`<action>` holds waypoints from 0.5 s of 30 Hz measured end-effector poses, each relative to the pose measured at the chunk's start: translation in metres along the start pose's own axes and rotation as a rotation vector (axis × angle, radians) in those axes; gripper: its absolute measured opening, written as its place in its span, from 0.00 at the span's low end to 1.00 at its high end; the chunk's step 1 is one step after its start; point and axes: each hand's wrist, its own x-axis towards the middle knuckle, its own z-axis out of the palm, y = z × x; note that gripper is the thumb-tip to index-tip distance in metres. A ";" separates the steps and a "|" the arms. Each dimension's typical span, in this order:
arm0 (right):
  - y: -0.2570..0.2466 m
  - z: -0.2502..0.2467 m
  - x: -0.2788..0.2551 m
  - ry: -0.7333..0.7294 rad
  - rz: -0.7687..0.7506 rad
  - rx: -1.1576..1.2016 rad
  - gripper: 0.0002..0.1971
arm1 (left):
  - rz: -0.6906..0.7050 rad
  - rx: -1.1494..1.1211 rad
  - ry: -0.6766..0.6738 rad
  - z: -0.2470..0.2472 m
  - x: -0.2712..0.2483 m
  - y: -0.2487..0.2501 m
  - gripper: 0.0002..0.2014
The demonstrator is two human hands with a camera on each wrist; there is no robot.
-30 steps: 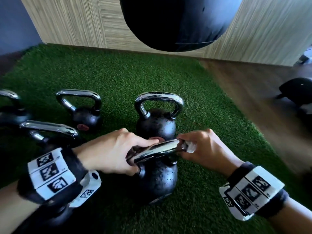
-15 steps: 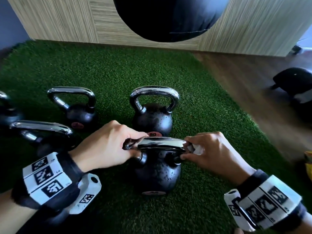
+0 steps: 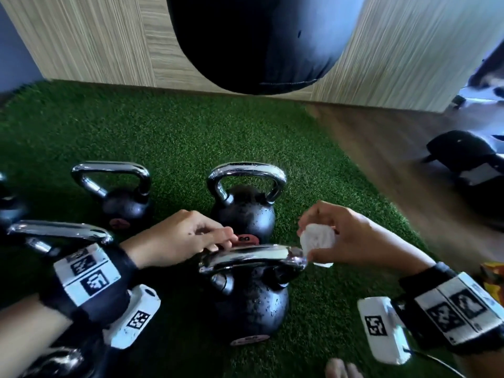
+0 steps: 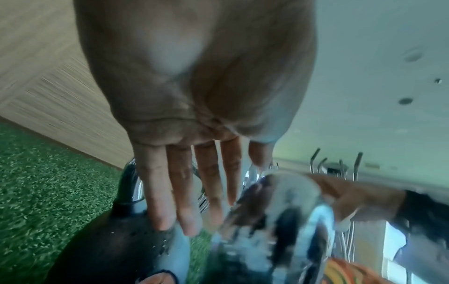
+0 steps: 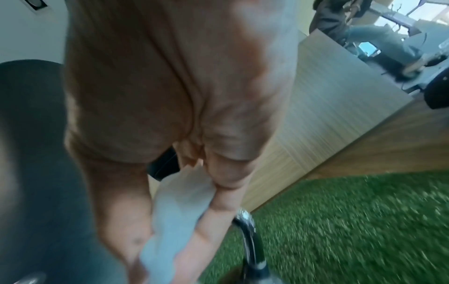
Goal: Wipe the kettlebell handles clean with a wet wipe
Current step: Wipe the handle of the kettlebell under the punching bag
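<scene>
Right hand (image 3: 351, 236), fingers (image 3: 313, 214) curled and clamped on a bunched white wet wipe (image 3: 317, 238), poised just beside and slightly above the right end of the polished chrome handle (image 3: 251, 256) of the nearest black cast-iron kettlebell (image 3: 251, 306), which stands on the green artificial turf (image 3: 169, 137). Left hand (image 3: 177, 241), seen in the left wrist view with fingers (image 4: 155, 192) straight and slightly apart, rests on the left end of the same handle, apparently steadying it. Water beads show on the black body. Further chrome-handled kettlebells stand beyond the left fingers (image 3: 244, 203) (image 3: 120, 197). To wipe well, the wipe should probably be wrapped round the bar and drawn end to end, including the underside and curved corners, while the left hand braces against tipping and then shifts so its covered patch is cleaned too.
</scene>
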 end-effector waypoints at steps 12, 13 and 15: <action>-0.002 -0.017 0.100 0.294 0.012 0.471 0.16 | 0.126 0.607 -0.027 0.028 0.102 -0.044 0.37; 0.001 -0.016 0.106 0.319 0.009 0.470 0.14 | 0.140 0.656 -0.028 0.031 0.106 -0.048 0.38; 0.003 -0.015 0.119 0.372 -0.014 0.432 0.13 | 0.172 0.757 -0.014 0.037 0.112 -0.055 0.44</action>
